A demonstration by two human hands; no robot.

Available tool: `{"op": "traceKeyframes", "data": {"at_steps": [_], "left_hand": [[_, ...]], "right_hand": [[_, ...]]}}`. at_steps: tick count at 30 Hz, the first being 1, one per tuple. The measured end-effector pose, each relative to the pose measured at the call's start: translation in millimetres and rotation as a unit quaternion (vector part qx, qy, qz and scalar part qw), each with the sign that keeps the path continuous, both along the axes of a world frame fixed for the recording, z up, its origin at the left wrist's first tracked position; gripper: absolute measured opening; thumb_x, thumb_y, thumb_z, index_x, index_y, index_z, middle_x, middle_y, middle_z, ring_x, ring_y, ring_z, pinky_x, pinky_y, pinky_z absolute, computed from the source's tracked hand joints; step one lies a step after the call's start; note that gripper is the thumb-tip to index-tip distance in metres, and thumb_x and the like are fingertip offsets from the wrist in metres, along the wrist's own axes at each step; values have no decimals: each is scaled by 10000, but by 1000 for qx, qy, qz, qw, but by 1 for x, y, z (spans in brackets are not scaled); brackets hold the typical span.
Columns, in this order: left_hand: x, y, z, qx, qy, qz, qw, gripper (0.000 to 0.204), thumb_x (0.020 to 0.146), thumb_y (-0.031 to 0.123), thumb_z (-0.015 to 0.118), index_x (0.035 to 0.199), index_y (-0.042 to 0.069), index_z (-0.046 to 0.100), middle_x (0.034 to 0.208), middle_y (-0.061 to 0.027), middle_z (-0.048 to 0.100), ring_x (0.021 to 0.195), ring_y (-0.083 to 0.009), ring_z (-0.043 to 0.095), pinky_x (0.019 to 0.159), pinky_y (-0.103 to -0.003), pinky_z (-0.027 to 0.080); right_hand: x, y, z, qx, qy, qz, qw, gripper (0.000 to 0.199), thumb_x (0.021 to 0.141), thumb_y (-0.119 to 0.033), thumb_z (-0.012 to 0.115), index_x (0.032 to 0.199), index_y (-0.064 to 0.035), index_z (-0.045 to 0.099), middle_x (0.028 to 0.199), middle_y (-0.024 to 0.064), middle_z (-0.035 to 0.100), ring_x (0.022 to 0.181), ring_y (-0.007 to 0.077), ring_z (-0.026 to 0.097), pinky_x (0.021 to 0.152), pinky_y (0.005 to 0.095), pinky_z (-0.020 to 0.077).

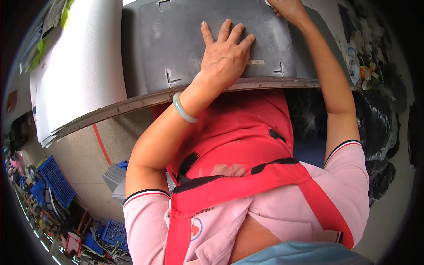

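A dark grey, scuffed flat panel (176, 48) lies on the table, with L-shaped slots near its corners and a strip of pale tape by its near edge. My left hand (225, 55) rests flat on the panel, fingers spread, with a pale green bangle (184, 108) on the wrist. Beneath the panel, a dark sheet (309, 53) shows on both sides. At the panel's far right corner, my right hand (288, 9) has its fingers curled around something small and whitish. The top edge of the picture cuts that hand off, so what it grips is unclear.
White sheet material (84, 66) covers the table's left side and hangs over its near edge (163, 95). Blue crates (57, 181) and clutter stand on the floor at lower left. Shiny black bags (375, 126) and scraps crowd the right side. My red apron touches the table's front.
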State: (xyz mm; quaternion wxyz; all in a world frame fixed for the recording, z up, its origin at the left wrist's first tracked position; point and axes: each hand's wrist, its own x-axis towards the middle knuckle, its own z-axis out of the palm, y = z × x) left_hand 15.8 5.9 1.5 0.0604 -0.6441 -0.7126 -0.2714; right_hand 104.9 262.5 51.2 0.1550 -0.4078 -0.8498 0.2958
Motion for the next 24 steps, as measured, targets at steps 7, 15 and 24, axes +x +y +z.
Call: {"op": "traceKeyframes", "data": {"at_steps": [7,15,24], "left_hand": [[2,4,-3,7,7,10,1000,338,961,207,627,1296,203,672,1410,-82,572,1396,-343,460,1103,-785,257],[1,1,-8,5,15,9,1000,358,937,253,646,1286,185,676,1403,-98,545,1402,-358,431,1084,-799,258],[3,7,-9,47,-33,-22,998,381,874,225,642,1214,61,691,1349,-195,557,1392,-454,407,1059,-870,158]], "right_hand": [[-4,15,9,-77,-24,17,997,125,921,-131,657,937,-7,657,687,47,655,540,135,612,490,300,514],[-103,-66,-7,68,66,235,967,188,918,-176,689,942,7,728,790,149,728,705,234,701,674,375,544],[-188,-101,-10,190,71,356,912,160,892,-155,682,904,0,718,880,263,691,840,444,682,756,471,545]]}}
